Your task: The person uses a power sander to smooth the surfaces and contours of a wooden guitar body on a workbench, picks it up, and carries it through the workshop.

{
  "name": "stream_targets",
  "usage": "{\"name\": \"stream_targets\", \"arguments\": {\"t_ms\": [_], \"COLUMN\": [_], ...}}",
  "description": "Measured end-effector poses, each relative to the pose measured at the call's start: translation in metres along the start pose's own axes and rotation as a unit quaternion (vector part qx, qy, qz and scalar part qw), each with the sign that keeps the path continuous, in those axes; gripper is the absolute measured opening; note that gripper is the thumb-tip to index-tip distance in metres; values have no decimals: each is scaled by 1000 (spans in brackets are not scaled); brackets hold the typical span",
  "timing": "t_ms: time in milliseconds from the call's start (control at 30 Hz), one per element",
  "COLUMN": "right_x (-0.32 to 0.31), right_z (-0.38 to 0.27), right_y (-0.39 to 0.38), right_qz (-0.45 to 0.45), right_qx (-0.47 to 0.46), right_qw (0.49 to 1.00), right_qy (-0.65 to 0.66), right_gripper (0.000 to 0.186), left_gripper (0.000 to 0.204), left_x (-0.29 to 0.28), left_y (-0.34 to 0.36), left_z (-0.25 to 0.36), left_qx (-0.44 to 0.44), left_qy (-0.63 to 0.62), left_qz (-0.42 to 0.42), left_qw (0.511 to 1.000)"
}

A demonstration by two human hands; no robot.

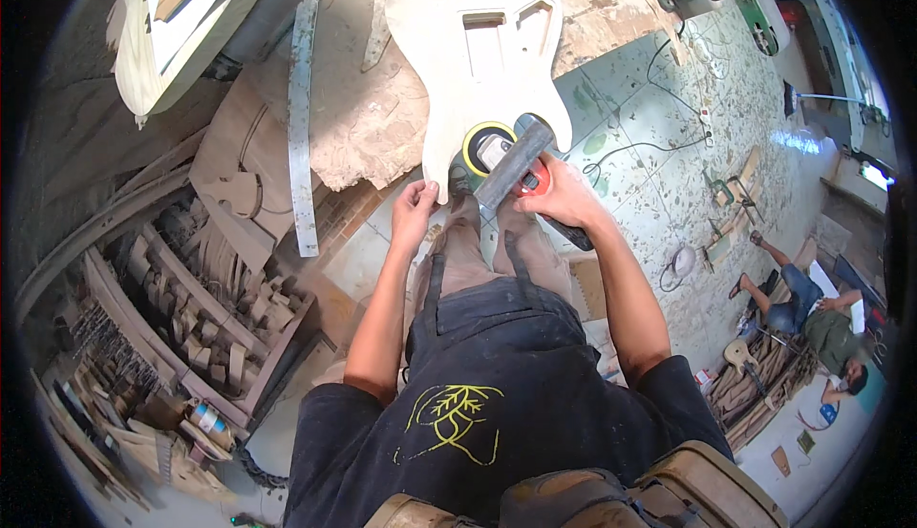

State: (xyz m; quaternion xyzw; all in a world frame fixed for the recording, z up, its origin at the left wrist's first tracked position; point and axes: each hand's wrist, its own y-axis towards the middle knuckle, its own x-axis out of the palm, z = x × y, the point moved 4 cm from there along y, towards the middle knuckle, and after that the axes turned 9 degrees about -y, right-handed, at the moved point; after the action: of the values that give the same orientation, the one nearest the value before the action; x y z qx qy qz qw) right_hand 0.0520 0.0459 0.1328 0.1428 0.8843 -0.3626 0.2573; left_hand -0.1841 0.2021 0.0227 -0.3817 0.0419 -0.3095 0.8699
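Observation:
A pale wooden electric-guitar body point(435, 46) with cut-out cavities lies on the bench, its two horns pointing toward me. My left hand point(414, 211) pinches the tip of its longer left horn between thumb and fingers. In my right hand point(566, 194) is a red and black angle grinder point(537, 180), gripped around its body. The grinder's round pad with a yellow rim point(469, 147) sits at the curve between the horns; I cannot tell whether it touches the wood. Across the grinder runs a flat grey bar point(514, 167), hiding part of it.
The worn wooden bench point(358, 98) has a ragged near edge, with a long metal strip point(300, 117) along its left. Wood offcuts fill a rack point(205, 337) at lower left. A cable point(635, 149) trails over the tiled floor. At far right a person point(829, 323) sits low beside stacked wood.

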Motion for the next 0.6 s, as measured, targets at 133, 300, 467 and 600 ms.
{"name": "stream_targets", "arguments": {"t_ms": [133,300,467,600], "right_x": [0,0,2,4], "right_z": [0,-4,-5,2], "right_y": [-6,-3,1,-1], "right_qz": [-16,-8,-10,-3], "right_qx": [6,17,6,0], "right_qw": [1000,1000,1000,1000], "right_qy": [-10,-3,12,12], "right_gripper": [80,78,77,77], "left_gripper": [43,42,43,43], "left_x": [-1,-1,-1,2], "left_y": [0,1,1,1], "left_z": [0,-1,0,1], "left_qx": [-2,-2,-2,-1], "left_qy": [2,6,7,1], "left_qz": [6,8,4,8], "left_qw": [1000,1000,1000,1000]}}
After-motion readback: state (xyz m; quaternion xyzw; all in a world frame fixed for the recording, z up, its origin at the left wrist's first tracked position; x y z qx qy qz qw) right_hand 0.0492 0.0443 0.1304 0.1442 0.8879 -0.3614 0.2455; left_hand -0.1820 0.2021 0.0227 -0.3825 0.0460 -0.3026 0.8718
